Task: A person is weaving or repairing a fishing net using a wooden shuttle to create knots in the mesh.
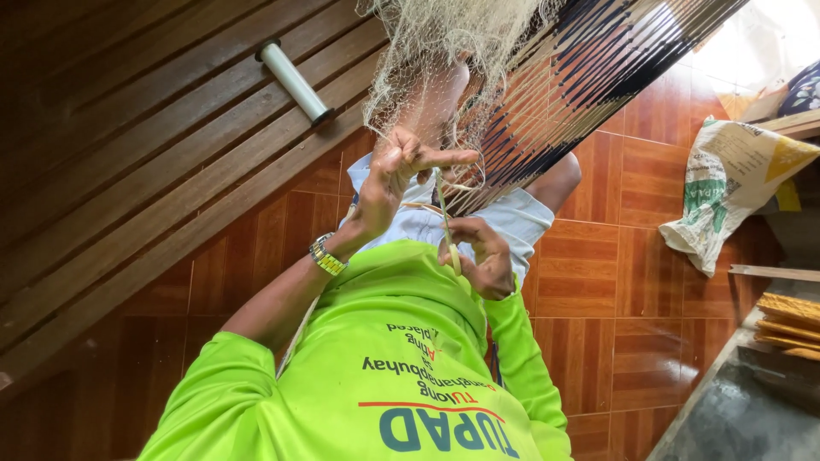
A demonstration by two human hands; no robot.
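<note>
A pale, fine-meshed net (444, 51) hangs bunched at the top centre. My left hand (395, 175), with a metal watch on its wrist, is raised to the net's lower edge and pinches its mesh between thumb and fingers. Just below and to the right, my right hand (480, 256) is closed around a thin yellowish netting needle (446, 224) that points up toward the pinched mesh. A fine thread runs between the two hands. My neon green long-sleeved shirt (384, 358) fills the bottom of the view.
A white tube (295, 81) lies on dark wooden slats at upper left. Striped dark-and-tan woven cloth (589, 77) stretches behind the net. A printed woven sack (726, 188) rests on the red-brown tiled floor at right, above yellow strips (786, 320) on a grey ledge.
</note>
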